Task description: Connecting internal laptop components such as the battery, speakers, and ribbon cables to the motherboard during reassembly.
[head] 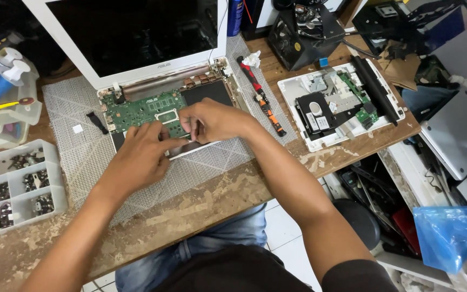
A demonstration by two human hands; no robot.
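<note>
Your left hand (139, 157) and right hand (214, 121) both sit on the opened white laptop (163, 111), fingertips meeting near the front edge of the green circuit board (144, 111); left fingers curled and pinched narrow against the board's lower edge, right hand bent over with fingers tucked under; whether either actually grips a small part, cannot tell, the fingers hide it.

Doing it well, as a judgement: keep both wrists low and steady on the grey mat (82, 157); press or lift only at the edge, not on the chips; work with fingertip pads, small force; keep the board flat so nothing flexes.

The laptop: lid up, dark screen (131, 32) beyond your hands, bottom half stripped, green board exposed on the left part, a dark panel (206, 93) just beyond your right hand, copper-toned hinge area along the back; it lies directly under both hands.

Right of your right hand, a red-and-black screwdriver (260, 97) on the mat; further right, a white case half (341, 103) with a hard drive in it; left of your left hand, a clear compartment box (14, 186) of screws.
</note>
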